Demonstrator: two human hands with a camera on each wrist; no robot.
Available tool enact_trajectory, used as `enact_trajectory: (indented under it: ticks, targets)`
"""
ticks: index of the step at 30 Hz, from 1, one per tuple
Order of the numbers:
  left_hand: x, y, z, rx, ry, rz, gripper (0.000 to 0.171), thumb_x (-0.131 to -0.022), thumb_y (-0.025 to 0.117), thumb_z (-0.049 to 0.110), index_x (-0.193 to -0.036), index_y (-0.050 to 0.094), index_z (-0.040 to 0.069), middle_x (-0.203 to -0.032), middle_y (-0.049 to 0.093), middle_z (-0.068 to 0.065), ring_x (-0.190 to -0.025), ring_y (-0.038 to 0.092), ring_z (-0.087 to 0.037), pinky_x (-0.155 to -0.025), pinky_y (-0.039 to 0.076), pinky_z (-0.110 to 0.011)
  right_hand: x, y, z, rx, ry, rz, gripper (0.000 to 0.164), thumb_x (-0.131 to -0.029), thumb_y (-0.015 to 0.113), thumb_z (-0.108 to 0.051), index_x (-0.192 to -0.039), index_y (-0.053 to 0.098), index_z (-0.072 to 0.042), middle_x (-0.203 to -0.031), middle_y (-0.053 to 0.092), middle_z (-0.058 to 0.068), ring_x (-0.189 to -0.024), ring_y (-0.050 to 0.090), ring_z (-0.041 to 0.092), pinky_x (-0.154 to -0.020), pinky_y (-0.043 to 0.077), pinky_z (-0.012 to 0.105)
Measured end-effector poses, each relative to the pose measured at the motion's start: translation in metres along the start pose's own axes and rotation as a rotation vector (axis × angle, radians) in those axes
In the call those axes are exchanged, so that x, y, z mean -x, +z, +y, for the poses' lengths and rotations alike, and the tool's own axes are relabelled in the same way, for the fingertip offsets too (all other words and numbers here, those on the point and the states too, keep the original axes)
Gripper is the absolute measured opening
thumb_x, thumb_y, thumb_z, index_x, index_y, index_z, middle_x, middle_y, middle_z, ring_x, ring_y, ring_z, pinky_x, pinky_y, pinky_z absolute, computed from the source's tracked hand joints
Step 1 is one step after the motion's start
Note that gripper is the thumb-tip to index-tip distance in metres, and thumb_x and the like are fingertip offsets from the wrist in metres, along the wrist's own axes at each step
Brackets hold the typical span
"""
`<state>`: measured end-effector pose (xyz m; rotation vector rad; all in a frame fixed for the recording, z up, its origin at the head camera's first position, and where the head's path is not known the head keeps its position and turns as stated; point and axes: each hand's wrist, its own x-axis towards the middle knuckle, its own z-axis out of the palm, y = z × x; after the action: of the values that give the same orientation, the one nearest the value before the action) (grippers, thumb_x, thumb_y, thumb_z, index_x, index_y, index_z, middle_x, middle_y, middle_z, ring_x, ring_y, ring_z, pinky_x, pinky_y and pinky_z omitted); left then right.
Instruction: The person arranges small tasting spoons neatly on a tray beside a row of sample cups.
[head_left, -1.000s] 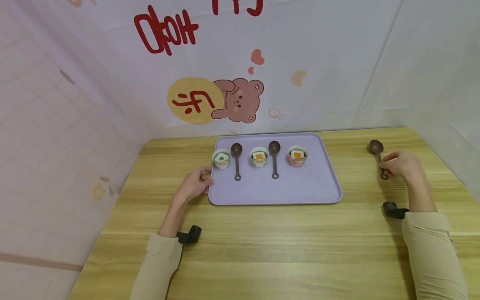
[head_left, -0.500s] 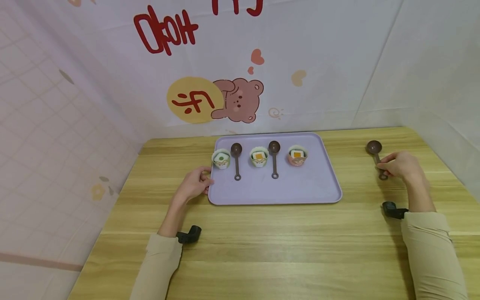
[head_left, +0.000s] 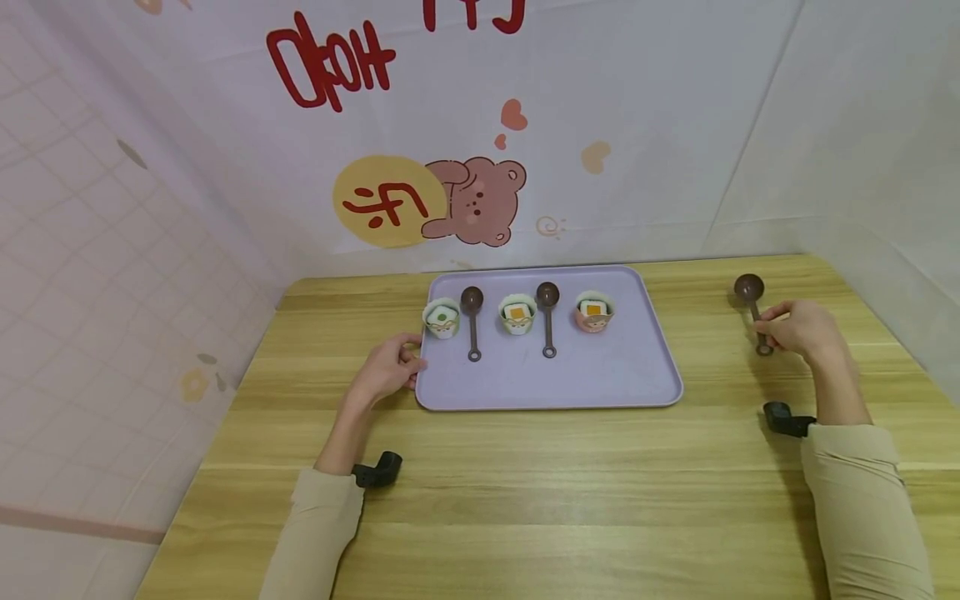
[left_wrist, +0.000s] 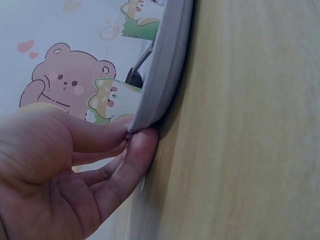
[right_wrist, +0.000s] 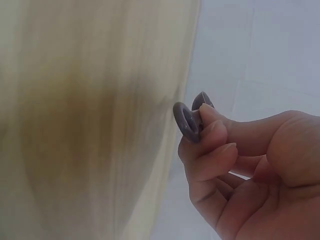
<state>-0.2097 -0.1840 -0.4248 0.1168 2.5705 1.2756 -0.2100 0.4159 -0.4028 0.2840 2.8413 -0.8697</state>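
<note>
My left hand (head_left: 387,367) pinches the left rim of a lavender tray (head_left: 555,379), thumb on top and fingers underneath in the left wrist view. Right of the tray, my right hand (head_left: 804,331) pinches the handle of a brown measuring scoop (head_left: 749,287) between thumb and fingers. The scoop's bowl points toward the wall, with a shadow beside it on the wood. In the right wrist view the ring end (right_wrist: 186,122) of the handle sticks out past the fingertips, and most of the scoop is hidden.
On the tray stand a green-topped piece in a paper cup (head_left: 442,318), two orange-topped pieces in a green cup (head_left: 517,315) and a pink cup (head_left: 594,312). Two brown scoops (head_left: 472,325) lie between the cups. A printed cloth (head_left: 637,125) hangs behind the wooden table (head_left: 525,500).
The scoop in my right hand has shifted slightly left and its bowl has risen a little. My left hand and the tray have stayed put.
</note>
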Motion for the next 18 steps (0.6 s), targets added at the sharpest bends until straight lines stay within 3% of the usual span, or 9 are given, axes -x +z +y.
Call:
enact_trajectory:
  ticks: [11, 18]
  targets:
    - [0.000, 0.000, 0.000, -0.009, -0.009, -0.001, 0.045, -0.099, 0.063, 0.002, -0.141, 0.050, -0.005, -0.089, 0.065, -0.015, -0.063, 0.062, -0.018, -0.062, 0.054, -0.029, 0.003, 0.001, -0.019, -0.012, -0.032, 0.064, 0.033, -0.100, 0.060, -0.016, -0.112, 0.055, 0.015, -0.060, 0.062, 0.000, -0.061, 0.059, 0.019, -0.057, 0.039, 0.034]
    - [0.000, 0.000, 0.000, -0.007, 0.001, -0.011, 0.044, -0.098, 0.062, 0.001, -0.140, 0.049, -0.006, -0.088, 0.065, -0.015, -0.062, 0.062, -0.017, -0.061, 0.054, -0.029, 0.006, 0.005, -0.035, -0.023, -0.062, 0.068, 0.033, -0.101, 0.058, -0.017, -0.114, 0.054, 0.013, -0.065, 0.065, 0.001, -0.063, 0.063, 0.021, -0.059, 0.043, 0.033]
